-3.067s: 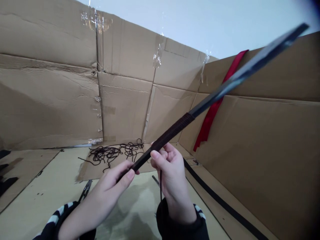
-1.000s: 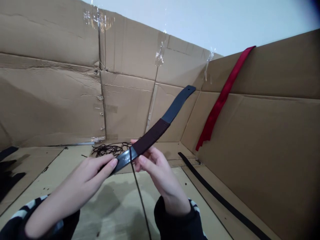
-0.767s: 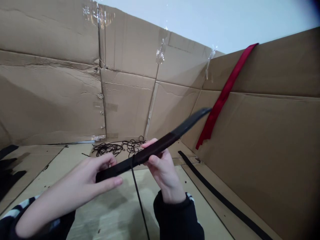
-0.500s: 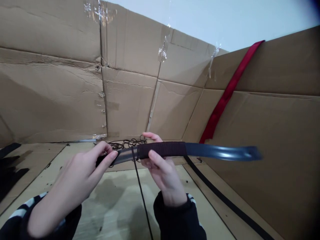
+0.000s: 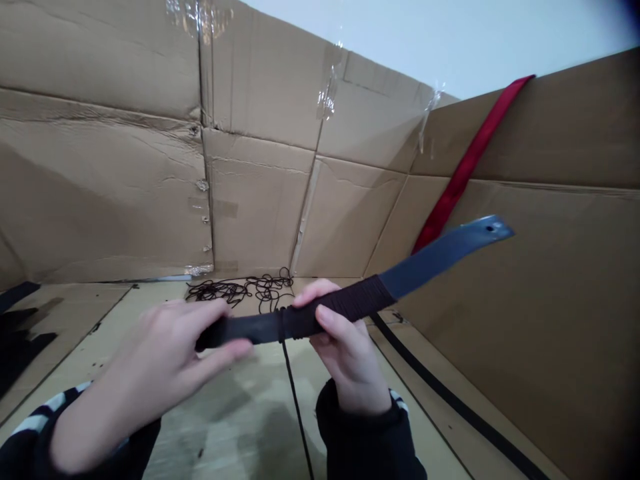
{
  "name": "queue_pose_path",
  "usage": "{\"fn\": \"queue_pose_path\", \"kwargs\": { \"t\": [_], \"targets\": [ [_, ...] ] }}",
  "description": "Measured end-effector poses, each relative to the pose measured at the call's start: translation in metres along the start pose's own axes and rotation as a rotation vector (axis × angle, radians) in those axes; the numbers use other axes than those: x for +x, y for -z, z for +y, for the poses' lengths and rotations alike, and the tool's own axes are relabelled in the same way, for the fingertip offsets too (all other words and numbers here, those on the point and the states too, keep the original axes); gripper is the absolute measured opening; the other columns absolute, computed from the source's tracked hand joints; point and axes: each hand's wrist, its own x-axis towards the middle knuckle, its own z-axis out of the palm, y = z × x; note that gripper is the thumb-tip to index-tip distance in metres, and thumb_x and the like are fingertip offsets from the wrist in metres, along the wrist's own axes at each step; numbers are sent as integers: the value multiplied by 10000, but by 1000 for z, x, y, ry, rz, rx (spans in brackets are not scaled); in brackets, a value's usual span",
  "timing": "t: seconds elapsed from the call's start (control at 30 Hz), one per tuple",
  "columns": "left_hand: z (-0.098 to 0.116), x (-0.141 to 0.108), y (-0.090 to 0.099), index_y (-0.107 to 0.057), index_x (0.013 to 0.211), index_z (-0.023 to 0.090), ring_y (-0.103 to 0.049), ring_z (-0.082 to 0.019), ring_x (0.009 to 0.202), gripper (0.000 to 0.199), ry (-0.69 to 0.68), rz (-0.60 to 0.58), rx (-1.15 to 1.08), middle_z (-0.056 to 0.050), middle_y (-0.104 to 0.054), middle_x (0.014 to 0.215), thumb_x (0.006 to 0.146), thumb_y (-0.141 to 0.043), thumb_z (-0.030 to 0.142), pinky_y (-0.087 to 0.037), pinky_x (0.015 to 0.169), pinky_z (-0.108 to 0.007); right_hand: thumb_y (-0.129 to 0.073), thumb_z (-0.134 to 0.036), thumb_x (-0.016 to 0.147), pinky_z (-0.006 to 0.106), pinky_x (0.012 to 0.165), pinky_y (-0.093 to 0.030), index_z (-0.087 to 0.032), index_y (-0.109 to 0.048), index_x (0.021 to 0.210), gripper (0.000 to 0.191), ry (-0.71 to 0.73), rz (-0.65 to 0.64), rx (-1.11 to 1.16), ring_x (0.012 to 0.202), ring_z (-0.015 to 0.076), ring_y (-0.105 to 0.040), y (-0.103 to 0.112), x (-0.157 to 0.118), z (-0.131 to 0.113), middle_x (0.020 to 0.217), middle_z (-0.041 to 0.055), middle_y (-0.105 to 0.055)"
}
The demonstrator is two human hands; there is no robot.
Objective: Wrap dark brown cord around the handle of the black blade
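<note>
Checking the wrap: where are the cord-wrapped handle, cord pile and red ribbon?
Cord-wrapped handle (image 5: 350,303), head view, cord wrapping.
Cord pile (image 5: 235,290), head view, its loops.
Red ribbon (image 5: 467,167), head view, its middle.

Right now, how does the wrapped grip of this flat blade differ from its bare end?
The wrapped grip is dark cord; the bare end is smooth blue-grey metal. The grip sits in the right hand; the bare end juts past it, a small hole near its tip. Both lie along one rising line.
</note>
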Motion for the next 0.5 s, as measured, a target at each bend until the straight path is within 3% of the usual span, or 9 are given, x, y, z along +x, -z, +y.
{"fn": "queue_pose_path", "kwargs": {
  "t": [0.07,0.13,0.2,0.27,0.33,0.4,0.5],
  "targets": [
    [-1,1,-1,-607,893,203,-637,-193,602,403,-60,55,-16,-35,-702,751,824,-560,598,-459,558,-290,-762,-416,712,206,429,-163,-215,-688,722,215,-26,21,68,437,53,-209,2,0,-1,561,-60,-450],
    [-2,1,-2,-625,924,189,-675,-221,750,320,-168,227,45,-79,-714,892,851,-593,498,-495,672,-316,-749,-473,717,205,431,-155,-225,-689,757,258,-39,24,117,412,53,-180,5,1,-1,478,-89,-369],
    [-2,1,-3,-639,930,196,-679,-212,756,208,-221,327,91,-77,-713,886,904,-557,386,-489,675,-313,-752,-499,701,213,440,-216,-230,-712,822,298,-6,18,80,419,63,-246,6,2,0,492,-78,-424],
    [-1,0,-4,-624,940,212,-671,-181,663,193,-178,282,52,-39,-710,789,932,-511,368,-479,619,-288,-772,-439,693,235,521,-351,-231,-733,814,244,77,61,-37,525,94,-428,7,1,-1,636,-25,-576],
    [1,0,-5,-589,985,220,-657,-162,586,267,-100,192,-26,-5,-697,707,916,-505,464,-477,569,-269,-759,-354,720,259,660,-427,-254,-746,830,149,135,138,-120,699,132,-539,6,-1,-3,792,-2,-643],
    [3,0,-6,-560,1031,229,-668,-168,599,437,-66,160,-80,-1,-711,726,812,-576,607,-495,572,-267,-718,-309,765,259,711,-436,-287,-743,872,112,158,186,-123,758,139,-558,5,-2,-3,819,-14,-645],
    [5,0,-7,-572,1026,260,-685,-169,658,459,-86,179,-108,4,-743,813,725,-696,584,-500,615,-260,-686,-293,803,238,700,-427,-301,-731,862,75,194,209,-111,745,120,-540,4,-3,-3,844,-28,-633]
  ]
}}
